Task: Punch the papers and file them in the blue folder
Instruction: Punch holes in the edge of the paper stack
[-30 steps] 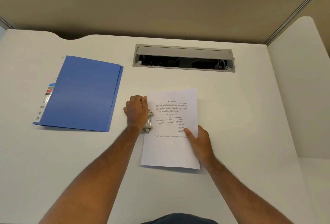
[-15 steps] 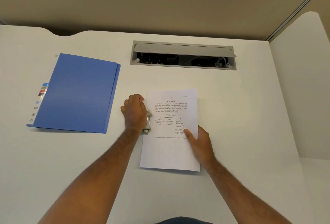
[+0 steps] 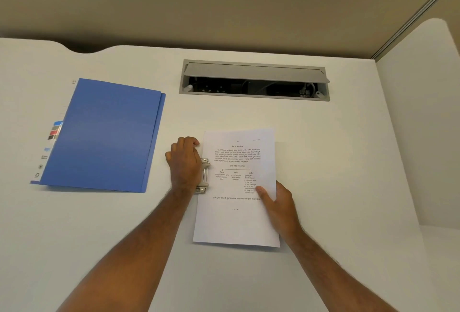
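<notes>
On the white surface [image 3: 348, 162], near its middle, a sheet of printed papers [image 3: 236, 187] lies flat with its text readable from the person's side. Against the papers' left edge sits a small metal hole punch [image 3: 204, 176], mostly covered by the left hand [image 3: 185, 162], whose fingers curl down over the punch and press on it; only the punch's hinge side and two end brackets show. The right hand [image 3: 278, 204] holds the papers by their right edge, thumb on top near the printed lines and the other fingers hidden beneath the sheet. Well to the left lies the blue folder [image 3: 104, 135], closed and flat, slightly turned, with a strip of coloured labels [image 3: 56, 130] poking out along its left side. Between folder and papers only the left hand and punch stand. Behind the papers, set into the surface, a grey cable hatch [image 3: 254, 72] stands open with dark wiring inside. A beige partition [image 3: 224, 8] rises beyond it.
</notes>
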Tool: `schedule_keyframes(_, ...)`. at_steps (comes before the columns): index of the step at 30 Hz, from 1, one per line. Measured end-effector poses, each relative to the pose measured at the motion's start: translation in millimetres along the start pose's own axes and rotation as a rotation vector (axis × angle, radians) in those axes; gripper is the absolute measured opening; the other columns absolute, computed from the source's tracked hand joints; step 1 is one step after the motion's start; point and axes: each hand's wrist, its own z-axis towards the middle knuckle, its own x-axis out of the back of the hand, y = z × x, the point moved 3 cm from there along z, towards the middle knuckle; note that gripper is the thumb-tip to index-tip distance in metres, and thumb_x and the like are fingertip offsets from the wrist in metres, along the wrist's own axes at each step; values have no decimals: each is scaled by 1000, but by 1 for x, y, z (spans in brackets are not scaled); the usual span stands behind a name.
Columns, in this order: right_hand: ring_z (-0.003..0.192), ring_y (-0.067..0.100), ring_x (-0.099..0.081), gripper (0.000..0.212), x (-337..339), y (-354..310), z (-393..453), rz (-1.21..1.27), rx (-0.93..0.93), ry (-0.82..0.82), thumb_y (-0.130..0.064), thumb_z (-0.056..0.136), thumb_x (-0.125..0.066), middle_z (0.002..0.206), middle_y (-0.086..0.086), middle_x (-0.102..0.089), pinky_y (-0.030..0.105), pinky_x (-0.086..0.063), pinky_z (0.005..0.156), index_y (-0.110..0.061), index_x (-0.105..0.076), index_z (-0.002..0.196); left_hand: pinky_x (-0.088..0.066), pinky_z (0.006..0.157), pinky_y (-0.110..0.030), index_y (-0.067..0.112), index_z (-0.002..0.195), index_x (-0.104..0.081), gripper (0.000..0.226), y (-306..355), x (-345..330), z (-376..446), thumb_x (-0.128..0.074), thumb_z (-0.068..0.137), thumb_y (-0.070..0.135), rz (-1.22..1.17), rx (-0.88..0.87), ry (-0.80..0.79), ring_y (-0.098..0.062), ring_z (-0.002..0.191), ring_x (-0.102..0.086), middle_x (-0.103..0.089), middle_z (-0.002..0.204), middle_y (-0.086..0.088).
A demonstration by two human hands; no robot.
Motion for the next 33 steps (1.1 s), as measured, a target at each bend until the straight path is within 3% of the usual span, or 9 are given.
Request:
schedule_keyframes(10, 102, -2, -72, 22, -1, 0, -2, 16, 23, 9, -28, 102, -65, 113, -20, -76, 10, -53, 80, -25, -68, 124, -31, 87, -34, 18, 109, -60, 24, 3, 3, 1, -39, 103, 10, 5, 17, -35, -19, 97, -52, -63, 109, -3)
schedule_keyframes(16, 102, -3, -71, 22, -1, -3, -4, 16, 38, 6, -28, 102, -65, 113, -19, -76, 13, -54, 81, -27, -68, 124, -38, 93, -43, 17, 104, -60, 36, 8, 6, 4, -33, 109, 40, -70, 110, -90, -19, 99, -50, -62, 106, -1)
schedule_keyframes(20, 102, -4, -71, 22, 0, -4, -6, 14, 58, 9, -28, 102, -65, 114, -20, -75, 10, -53, 80, -28, -67, 124, -37, 97, -45, 20, 100, -60, 39, 9, 9, 3, -34, 107, 48, -150, 189, -140, -23, 104, -53, -62, 106, 1)
schedule_keyframes(26, 104, -5, -71, 23, 11, -2, -14, 57, 91, 50, -20, 102, -65, 114, -23, -75, 9, -52, 82, -26, -68, 124, -47, 101, -45, 23, 118, -63, 42, -2, 17, -9, -55, 98, 59, -228, 177, -229, -20, 111, -59, -59, 116, 8)
schedule_keyframes(29, 102, -5, -71, 19, 22, 2, -20, 64, 88, 72, -19, 102, -65, 110, -29, -74, 8, -51, 79, -27, -68, 119, -51, 101, -44, 23, 126, -63, 50, -7, 23, -23, -72, 89, 54, -289, 165, -273, -19, 119, -55, -58, 127, 6)
schedule_keyframes(33, 101, -11, -69, 20, 36, 7, -29, 68, 91, 109, -18, 102, -65, 108, -36, -72, 4, -48, 79, -31, -68, 118, -52, 101, -41, 19, 133, -61, 50, -10, 28, -40, -76, 91, 43, -242, 103, -296, -20, 122, -52, -54, 132, 2)
